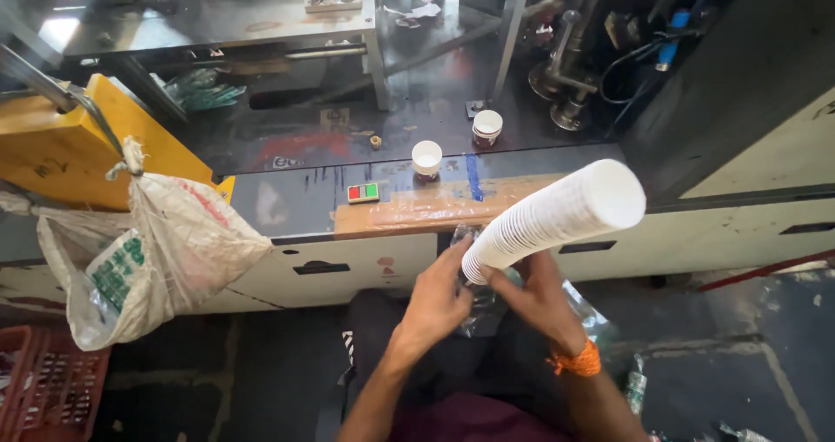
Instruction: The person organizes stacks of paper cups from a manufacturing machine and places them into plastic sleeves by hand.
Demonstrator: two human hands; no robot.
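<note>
1. Both hands grip the near end of a long stack of white paper cups (557, 216): left hand (437, 301) and right hand (537, 296), fingers closed around it, clear plastic wrap (584, 313) beneath.
2. The stack juts over the machine's surface (296, 200); held only at one end, it may sag and separate.
3. Swinging it could topple the two loose cups (426, 157).

Grimy machine bench (287, 200), dark stained floor (261, 364)

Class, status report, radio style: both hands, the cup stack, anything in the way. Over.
Left hand and right hand both grip the cup stack at its near end. Stack tilted up to the right, over a clear bag. Nothing in the way.
</note>
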